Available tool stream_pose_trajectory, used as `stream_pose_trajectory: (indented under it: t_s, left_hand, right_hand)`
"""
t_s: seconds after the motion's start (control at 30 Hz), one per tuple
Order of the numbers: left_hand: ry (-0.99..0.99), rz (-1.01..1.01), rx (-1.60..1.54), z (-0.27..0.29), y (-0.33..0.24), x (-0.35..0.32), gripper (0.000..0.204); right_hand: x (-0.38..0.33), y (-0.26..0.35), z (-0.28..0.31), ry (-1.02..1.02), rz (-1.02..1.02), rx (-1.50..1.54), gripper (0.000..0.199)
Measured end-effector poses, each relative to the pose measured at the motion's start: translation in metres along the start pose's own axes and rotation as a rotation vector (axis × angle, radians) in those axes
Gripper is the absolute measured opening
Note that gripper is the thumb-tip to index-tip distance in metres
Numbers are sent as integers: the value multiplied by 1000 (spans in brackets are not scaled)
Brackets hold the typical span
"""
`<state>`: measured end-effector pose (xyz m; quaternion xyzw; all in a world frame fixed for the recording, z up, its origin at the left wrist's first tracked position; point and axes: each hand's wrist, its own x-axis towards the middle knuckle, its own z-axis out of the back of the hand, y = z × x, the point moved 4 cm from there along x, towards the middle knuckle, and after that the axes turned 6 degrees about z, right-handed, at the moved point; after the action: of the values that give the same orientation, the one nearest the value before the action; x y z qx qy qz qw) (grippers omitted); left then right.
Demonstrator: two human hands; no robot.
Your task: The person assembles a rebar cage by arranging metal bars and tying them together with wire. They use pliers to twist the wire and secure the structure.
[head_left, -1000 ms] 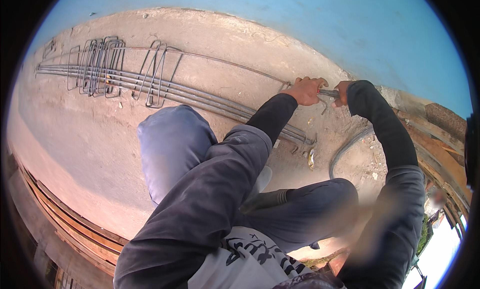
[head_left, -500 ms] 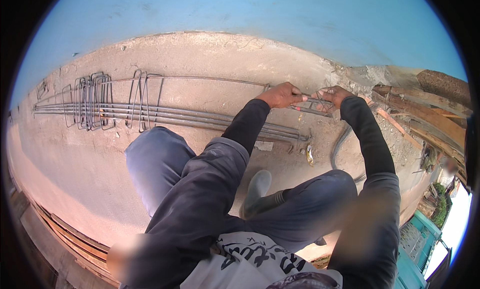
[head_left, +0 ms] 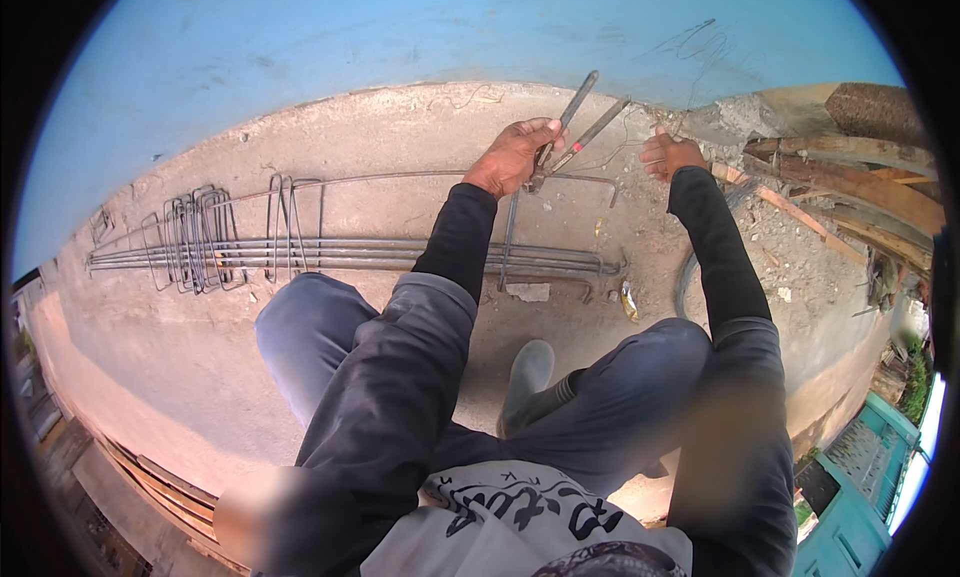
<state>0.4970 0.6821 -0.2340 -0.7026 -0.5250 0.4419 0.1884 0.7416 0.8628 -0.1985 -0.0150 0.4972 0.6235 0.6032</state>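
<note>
My left hand (head_left: 515, 157) is closed around a pair of metal pincers (head_left: 590, 134), whose two handles stand apart and point up and right; one has a red band. The pincers' head is beside a long thin steel bar (head_left: 420, 175) with a bent right end, where a rectangular steel stirrup (head_left: 508, 239) hangs. My right hand (head_left: 675, 157) is off to the right with its fingers curled at thin tie wire (head_left: 630, 143). Fine strands spread above that hand. Several straight steel bars (head_left: 400, 252) lie below, with bent stirrups (head_left: 200, 239) grouped at the left.
A blue wall (head_left: 400, 37) rises behind the concrete ground. Wooden boards (head_left: 850, 182) are piled at the right. A dark hose or cable (head_left: 686, 277) curves near my right knee. A small crumpled wrapper (head_left: 628, 302) and a flat chip (head_left: 528, 292) lie before my boot (head_left: 530, 372).
My left hand has moved left and up, with the pincers' handles now swung upward and spread. My right hand has drawn away from them, slightly up and right.
</note>
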Motion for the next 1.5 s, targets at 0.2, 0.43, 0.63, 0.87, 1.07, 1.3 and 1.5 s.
stream_pose_trajectory:
  t_s: [0.2,0.43,0.63,0.87,1.07,1.3,1.5]
  left_hand:
    - [-309,-131,-130,35,-4,12,32]
    - [-501,-126,110,19,14,-9,36]
    - [-427,30,-50,13,46,-19,32]
    - [46,85,-248,-1,41,-13,46]
    - [224,95,-618,17,74,-26,61]
    - [-202,-2,324,-72,30,-27,88]
    - [-193,-176,-80,-69,27,-10,68]
  right_hand:
    - [-20,-49,10,30,-173,338,40]
    - [-25,-57,24,32,-165,608,34]
    - [-22,-35,-2,101,-116,712,32]
    - [-15,-26,-20,237,-67,814,39]
    - [-17,-10,-34,305,-47,964,39]
    - [-37,-10,-72,330,-116,954,33]
    - [-65,11,-110,455,-120,852,43]
